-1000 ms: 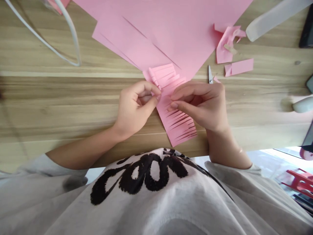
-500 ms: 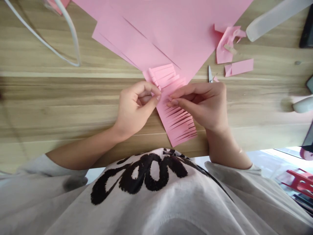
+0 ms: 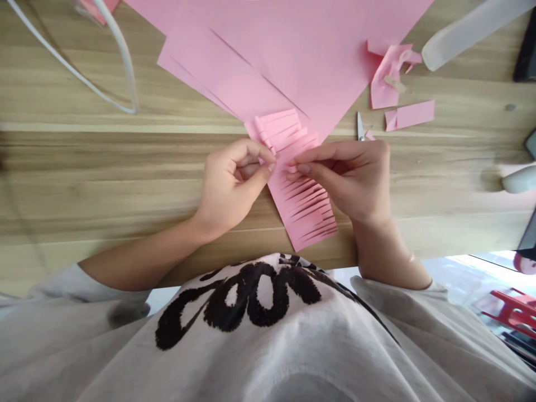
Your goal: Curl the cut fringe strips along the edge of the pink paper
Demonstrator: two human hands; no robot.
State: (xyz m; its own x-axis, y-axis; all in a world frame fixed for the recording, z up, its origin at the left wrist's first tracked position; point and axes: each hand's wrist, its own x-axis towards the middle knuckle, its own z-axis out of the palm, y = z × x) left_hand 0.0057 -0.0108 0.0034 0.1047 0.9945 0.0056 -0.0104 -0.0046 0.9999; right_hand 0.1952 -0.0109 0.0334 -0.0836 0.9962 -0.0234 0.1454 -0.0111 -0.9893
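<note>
A pink paper strip (image 3: 295, 223), cut into a fringe along its right side, lies slantwise on the table in front of me. At its upper end several fringe tabs are folded or rolled over toward the left edge. My left hand (image 3: 234, 184) pinches the strip's left edge between thumb and forefinger. From the other side, my right hand (image 3: 349, 176) holds a fringe tab between thumb and fingertips; the fingers partly hide the tab. Below the hands the fringe tabs lie flat with narrow slits between them.
Large pink paper sheets (image 3: 318, 50) lie beyond the strip. Right of them are crumpled pink scraps (image 3: 385, 84), a small folded pink piece (image 3: 414, 115) and scissor tips (image 3: 360, 127) partly behind my right hand. A white cable (image 3: 128, 67) loops at the left; a translucent whitish object (image 3: 464, 42) lies upper right.
My right thumb and fingertips have shifted very slightly at the fringe tab. My left hand and the paper strip look the same.
</note>
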